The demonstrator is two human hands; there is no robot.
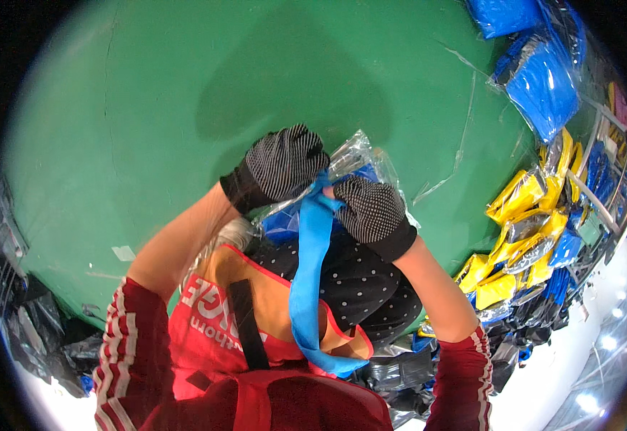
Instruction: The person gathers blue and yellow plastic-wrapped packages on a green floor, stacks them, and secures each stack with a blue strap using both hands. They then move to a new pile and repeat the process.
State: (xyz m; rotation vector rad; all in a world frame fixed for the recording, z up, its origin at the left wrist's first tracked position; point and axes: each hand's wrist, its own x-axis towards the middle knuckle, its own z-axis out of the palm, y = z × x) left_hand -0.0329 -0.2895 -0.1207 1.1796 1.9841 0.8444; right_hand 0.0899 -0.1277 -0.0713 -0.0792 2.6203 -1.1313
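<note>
Both my hands wear black knitted gloves with pale grip dots. My left hand (pixel 283 165) is closed, its fingers curled on the upper end of a bright blue cloth strip (pixel 312 248). Close beside it, my right hand (pixel 371 215) pinches the same strip where it is bunched or knotted. From there the strip hangs in a long loop down over my lap. Just behind the hands lies clear crinkled plastic wrap (pixel 355 149) with blue material (pixel 279 225) inside. My gloves cover part of this bundle, and the fingertips are mostly hidden.
A green floor (pixel 148 93) spreads ahead of me. Plastic-wrapped blue packs (pixel 543 90) lie at the far right, with yellow packs (pixel 518 197) piled nearer. Dark plastic-wrapped items (pixel 33 320) are heaped at the left. My red apron (pixel 206 323) and black dotted cloth (pixel 356 287) are below.
</note>
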